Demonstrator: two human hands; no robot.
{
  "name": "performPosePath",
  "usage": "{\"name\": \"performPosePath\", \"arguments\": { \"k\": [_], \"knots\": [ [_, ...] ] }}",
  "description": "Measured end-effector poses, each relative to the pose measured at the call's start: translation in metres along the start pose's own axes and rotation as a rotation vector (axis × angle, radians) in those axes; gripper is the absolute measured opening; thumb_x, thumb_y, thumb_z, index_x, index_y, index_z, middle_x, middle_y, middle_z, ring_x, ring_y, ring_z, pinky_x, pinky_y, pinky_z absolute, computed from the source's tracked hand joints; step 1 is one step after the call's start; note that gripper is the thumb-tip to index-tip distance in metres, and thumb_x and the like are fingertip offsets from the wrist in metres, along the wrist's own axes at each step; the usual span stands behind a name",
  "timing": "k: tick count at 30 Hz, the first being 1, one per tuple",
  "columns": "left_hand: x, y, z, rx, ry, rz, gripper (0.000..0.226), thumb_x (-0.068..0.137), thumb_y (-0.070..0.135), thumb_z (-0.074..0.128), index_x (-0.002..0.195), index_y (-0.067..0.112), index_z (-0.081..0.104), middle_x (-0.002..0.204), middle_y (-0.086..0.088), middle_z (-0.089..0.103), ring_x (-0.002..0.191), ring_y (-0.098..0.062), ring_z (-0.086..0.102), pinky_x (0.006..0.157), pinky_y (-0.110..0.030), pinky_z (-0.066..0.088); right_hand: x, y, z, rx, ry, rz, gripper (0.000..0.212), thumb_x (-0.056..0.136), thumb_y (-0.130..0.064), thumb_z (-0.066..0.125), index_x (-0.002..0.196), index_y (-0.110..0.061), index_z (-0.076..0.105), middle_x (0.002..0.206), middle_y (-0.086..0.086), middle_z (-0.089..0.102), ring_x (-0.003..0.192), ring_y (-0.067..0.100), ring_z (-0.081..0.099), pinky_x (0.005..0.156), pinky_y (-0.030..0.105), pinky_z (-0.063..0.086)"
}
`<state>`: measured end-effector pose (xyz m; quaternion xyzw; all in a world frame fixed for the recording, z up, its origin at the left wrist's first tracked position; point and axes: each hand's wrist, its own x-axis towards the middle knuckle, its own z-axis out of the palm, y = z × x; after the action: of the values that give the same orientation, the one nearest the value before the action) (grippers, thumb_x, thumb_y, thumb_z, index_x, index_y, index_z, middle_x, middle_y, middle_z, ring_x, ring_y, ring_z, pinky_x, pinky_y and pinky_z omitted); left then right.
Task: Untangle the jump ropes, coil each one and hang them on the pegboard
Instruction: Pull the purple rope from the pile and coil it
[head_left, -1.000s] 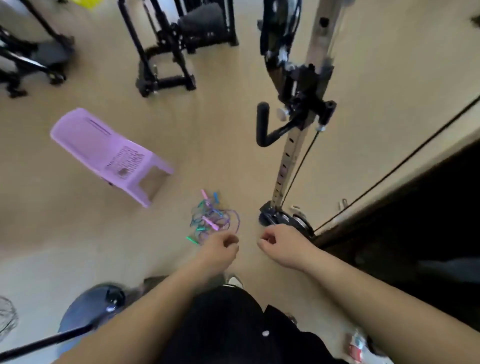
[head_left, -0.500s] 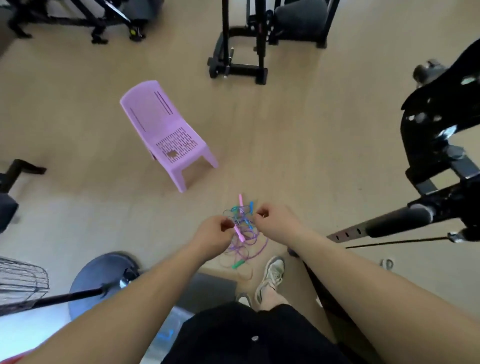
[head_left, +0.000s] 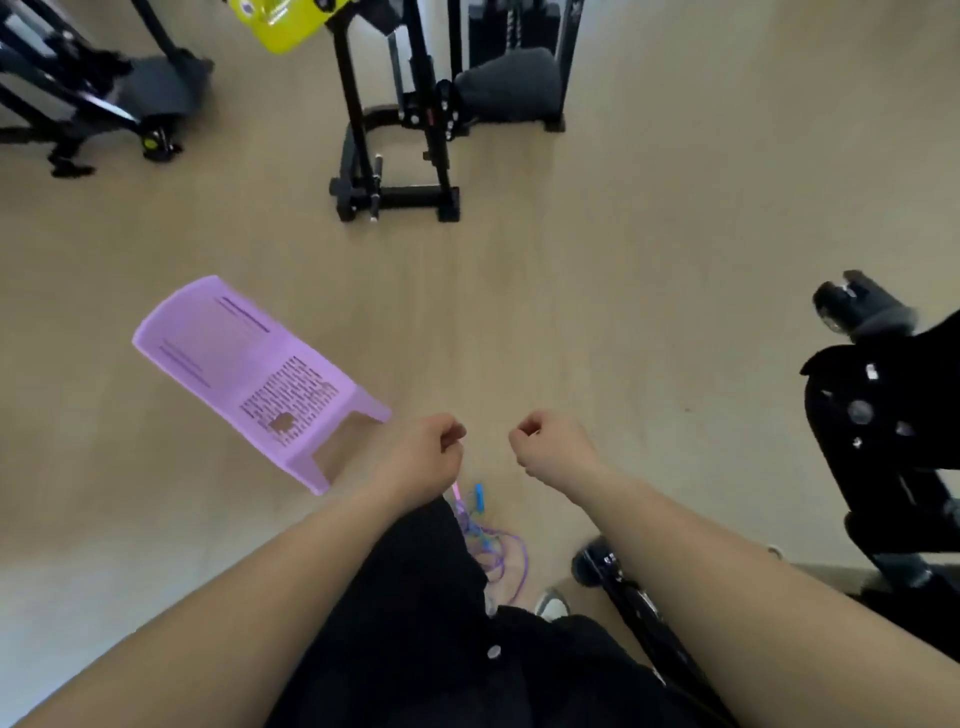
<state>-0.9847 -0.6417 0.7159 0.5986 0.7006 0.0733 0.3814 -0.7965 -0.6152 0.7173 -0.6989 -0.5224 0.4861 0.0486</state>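
The left hand (head_left: 421, 457) kept its grip closed on the tangled jump ropes (head_left: 485, 543), hanging at its 5 o'clock. The right hand (head_left: 550, 447) was curled; what its grip held, I cannot tell.

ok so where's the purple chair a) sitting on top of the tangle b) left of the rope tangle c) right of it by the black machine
b: the purple chair stands left of the jump rope tangle, out past the left hand, while the black machine is over on the right.

Jump ropes (head_left: 485, 540) (tangled) below curled left hand (head_left: 426, 457), right hand (head_left: 551, 448).
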Motion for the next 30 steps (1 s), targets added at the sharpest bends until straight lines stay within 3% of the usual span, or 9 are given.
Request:
{"name": "performPosePath", "arguments": {
  "k": [4,10,14,18,23,27,30],
  "knots": [
    [0.094,-0.004,-0.021,0.067,-0.176,0.131,0.028,0.097,0.021,0.057,0.122,0.019,0.069,0.120,0.003,0.071,0.114,-0.018,0.066,0.102,-0.028,0.048,0.044,-0.016,-0.010,0.081,0.033,0.124,0.019,0.096,-0.026,0.054,0.099,-0.012,0.066,0.100,0.018,0.076,0.078,0.028,0.065,0.067,0.035,0.050],
    [0.173,0.002,-0.046,0.251,-0.423,0.452,0.026,0.093,0.015,0.060,0.116,0.014,0.073,0.112,-0.003,0.075,0.103,-0.023,0.070,0.097,-0.036,0.054,0.045,-0.025,0.017,0.145,0.317,0.371,0.024,0.097,-0.031,0.054,0.102,-0.014,0.072,0.108,0.011,0.074,0.104,0.031,0.068,0.084,0.033,0.051],
    [0.167,0.005,-0.053,0.378,-0.578,0.624,0.030,0.091,0.024,0.058,0.117,0.020,0.072,0.114,-0.002,0.076,0.105,-0.022,0.071,0.097,-0.038,0.055,0.003,-0.028,0.053,0.187,0.386,0.505,0.027,0.098,-0.037,0.051,0.107,-0.019,0.069,0.117,0.010,0.072,0.111,0.031,0.065,0.090,0.037,0.052],
    [0.139,0.012,-0.045,0.513,-0.688,0.812,0.033,0.095,0.020,0.056,0.125,0.017,0.068,0.120,-0.004,0.074,0.112,-0.022,0.068,0.098,-0.031,0.052,-0.038,-0.018,0.083,0.257,0.485,0.593,0.026,0.098,-0.036,0.053,0.106,-0.019,0.071,0.116,0.009,0.073,0.112,0.030,0.067,0.089,0.035,0.053],
    [0.102,0.005,-0.014,0.679,-0.824,0.913,0.034,0.093,0.019,0.055,0.126,0.019,0.064,0.100,-0.003,0.073,0.098,-0.026,0.068,0.085,-0.033,0.053,-0.083,0.008,0.137,0.451,0.621,0.684,0.020,0.095,-0.034,0.057,0.096,-0.019,0.071,0.106,0.010,0.074,0.104,0.032,0.067,0.083,0.034,0.050],
    [0.067,-0.002,0.010,0.821,-0.923,0.990,0.036,0.097,0.017,0.050,0.132,0.017,0.060,0.104,-0.004,0.070,0.096,-0.025,0.065,0.087,-0.031,0.052,-0.110,0.032,0.189,0.608,0.640,0.736,0.018,0.094,-0.031,0.059,0.089,-0.018,0.070,0.098,0.010,0.073,0.097,0.029,0.067,0.075,0.030,0.046],
    [0.051,-0.006,0.034,0.899,-0.980,1.045,0.034,0.096,0.016,0.051,0.127,0.018,0.063,0.111,-0.004,0.071,0.100,-0.025,0.066,0.089,-0.029,0.052,-0.121,0.042,0.221,0.736,0.707,0.786,0.020,0.094,-0.033,0.059,0.087,-0.017,0.069,0.098,0.010,0.073,0.096,0.028,0.067,0.080,0.033,0.051]
  ]
}}
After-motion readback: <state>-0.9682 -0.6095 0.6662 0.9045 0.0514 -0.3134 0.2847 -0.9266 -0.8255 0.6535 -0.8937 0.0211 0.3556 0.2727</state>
